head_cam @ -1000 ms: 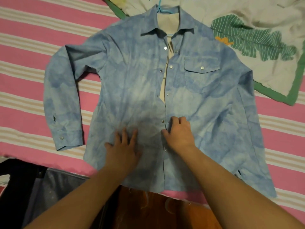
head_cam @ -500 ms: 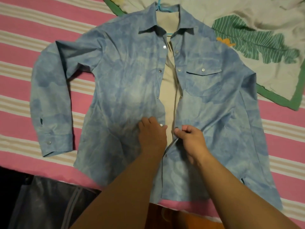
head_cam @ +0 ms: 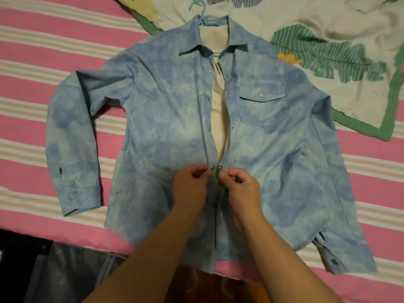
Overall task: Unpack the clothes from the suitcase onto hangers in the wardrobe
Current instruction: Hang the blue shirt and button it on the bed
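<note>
Two hands pinching shirt (head_cam: 166,119) placket edges, L hand (head_cam: 189,186), R hand (head_cam: 240,187), hanger (head_cam: 202,15) at collar, leaf-print blanket (head_cam: 328,62) top-right, suitcase (head_cam: 54,272) bottom-left, placket gap narrower vs 0.5 s ago.

I see a mottled pale-blue shirt (head_cam: 170,119) with silver snaps, on a light-blue hanger (head_cam: 202,17), over a pink bedsheet (head_cam: 54,44) with beige-white stripes; at two o'clock, a cream blanket (head_cam: 328,40), green leaf print.
</note>
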Tool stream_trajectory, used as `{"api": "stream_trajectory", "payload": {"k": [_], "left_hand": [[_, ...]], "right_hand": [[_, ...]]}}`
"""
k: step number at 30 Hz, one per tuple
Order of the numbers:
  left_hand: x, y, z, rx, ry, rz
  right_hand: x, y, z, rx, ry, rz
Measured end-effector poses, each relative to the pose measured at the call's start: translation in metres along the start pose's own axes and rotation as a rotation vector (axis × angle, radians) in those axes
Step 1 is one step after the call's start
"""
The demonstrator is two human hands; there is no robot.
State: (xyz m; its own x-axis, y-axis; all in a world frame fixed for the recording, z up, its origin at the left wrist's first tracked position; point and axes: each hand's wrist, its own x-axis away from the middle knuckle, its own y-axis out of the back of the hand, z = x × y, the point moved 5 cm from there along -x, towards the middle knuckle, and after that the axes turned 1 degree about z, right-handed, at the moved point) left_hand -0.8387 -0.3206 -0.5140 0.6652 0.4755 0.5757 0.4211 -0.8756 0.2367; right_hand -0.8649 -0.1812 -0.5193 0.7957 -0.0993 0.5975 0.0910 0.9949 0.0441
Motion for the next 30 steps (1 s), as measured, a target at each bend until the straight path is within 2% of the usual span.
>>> {"api": "stream_trajectory", "payload": {"k": [6,10,15,23,25,28,30], "left_hand": [[0.003,-0.008,0.005,0.115,0.115,0.038],[0.006,-0.008,-0.001,0.080,0.076,0.041],[0.010,-0.004,0.001,0.125,0.099,0.034],[0.013,-0.008,0.008,0.218,0.184,0.037],[0.008,-0.007,0.005,0.117,0.113,0.114],[0.003,-0.002,-0.011,-0.410,-0.063,0.252],[-0.005,0.003,-0.029,-0.675,-0.214,0.199]], "right_hand": [[0.000,-0.004,0.006,0.108,0.052,0.001],[-0.001,-0.003,0.006,0.226,0.090,-0.011],[0.007,-0.006,0.018,0.577,0.304,-0.045],[0.013,-0.016,0.028,0.833,0.530,-0.027],[0.013,-0.013,0.028,0.903,0.554,0.022],[0.008,-0.007,0.027,1.166,0.435,0.134],[0.001,-0.009,0.031,1.310,0.308,0.196]]}}
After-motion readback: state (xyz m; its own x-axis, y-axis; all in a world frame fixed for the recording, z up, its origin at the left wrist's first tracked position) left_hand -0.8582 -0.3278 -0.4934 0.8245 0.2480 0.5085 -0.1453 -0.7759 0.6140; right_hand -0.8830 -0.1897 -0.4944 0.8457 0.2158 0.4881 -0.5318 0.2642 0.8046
